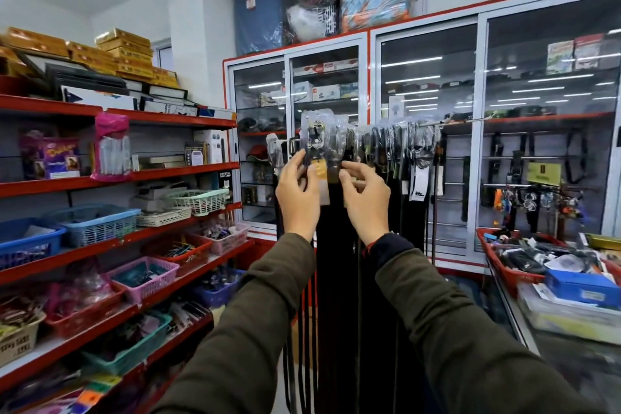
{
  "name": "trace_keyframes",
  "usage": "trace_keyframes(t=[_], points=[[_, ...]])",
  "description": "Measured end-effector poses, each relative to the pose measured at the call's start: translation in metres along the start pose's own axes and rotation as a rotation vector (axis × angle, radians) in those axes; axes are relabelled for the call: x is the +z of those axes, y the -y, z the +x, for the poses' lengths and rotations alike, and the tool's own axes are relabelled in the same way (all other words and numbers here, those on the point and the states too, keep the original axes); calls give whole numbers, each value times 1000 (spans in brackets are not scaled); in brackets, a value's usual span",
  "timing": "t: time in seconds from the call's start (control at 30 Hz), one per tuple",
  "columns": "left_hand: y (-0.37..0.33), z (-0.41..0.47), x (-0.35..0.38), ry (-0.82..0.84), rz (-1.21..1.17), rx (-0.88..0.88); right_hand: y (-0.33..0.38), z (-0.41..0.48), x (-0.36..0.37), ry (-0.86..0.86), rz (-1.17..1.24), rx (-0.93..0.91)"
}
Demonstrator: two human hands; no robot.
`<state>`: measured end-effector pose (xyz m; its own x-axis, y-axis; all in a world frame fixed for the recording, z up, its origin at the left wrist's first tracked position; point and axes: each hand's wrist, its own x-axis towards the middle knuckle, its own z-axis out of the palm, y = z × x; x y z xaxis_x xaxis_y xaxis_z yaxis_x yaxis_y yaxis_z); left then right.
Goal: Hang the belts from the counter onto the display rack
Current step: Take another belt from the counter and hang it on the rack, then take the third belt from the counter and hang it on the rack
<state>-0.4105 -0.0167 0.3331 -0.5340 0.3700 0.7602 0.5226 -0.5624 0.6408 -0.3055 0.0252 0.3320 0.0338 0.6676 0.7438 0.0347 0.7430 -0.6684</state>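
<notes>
A horizontal metal display rod (460, 121) runs in front of the glass cabinets, crowded with several black belts (403, 158) hanging by their plastic-wrapped buckles. At the rod's left end, both my hands are raised to one belt (317, 141) with a wrapped buckle and a yellow tag. My left hand (297, 191) pinches its left side at the tag. My right hand (364, 191) grips the strap on the right, just below the buckle. The long black straps drop between my forearms toward the floor.
Red shelves (174, 175) with baskets of small goods line the left. Glass-door cabinets (426, 144) stand behind the rod. A glass counter (571, 329) on the right holds a red tray (510, 276) of packaged items and a blue box (581, 286).
</notes>
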Motion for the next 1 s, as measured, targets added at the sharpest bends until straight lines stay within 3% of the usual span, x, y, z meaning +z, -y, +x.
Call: trace_keyframes(t=[0.13, 0.3, 0.63, 1.0], points=[[6, -35, 13, 85, 250, 245, -28, -26, -25, -42, -187, -131], [23, -87, 32, 205, 516, 400, -69, -58, -67, -59, -450, -172], [47, -221, 92, 567, 489, 335, -149, -144, -185, 62, -917, 14], [55, -358, 176, 948, 438, 286, -192, -235, -342, 120, -1218, 359]])
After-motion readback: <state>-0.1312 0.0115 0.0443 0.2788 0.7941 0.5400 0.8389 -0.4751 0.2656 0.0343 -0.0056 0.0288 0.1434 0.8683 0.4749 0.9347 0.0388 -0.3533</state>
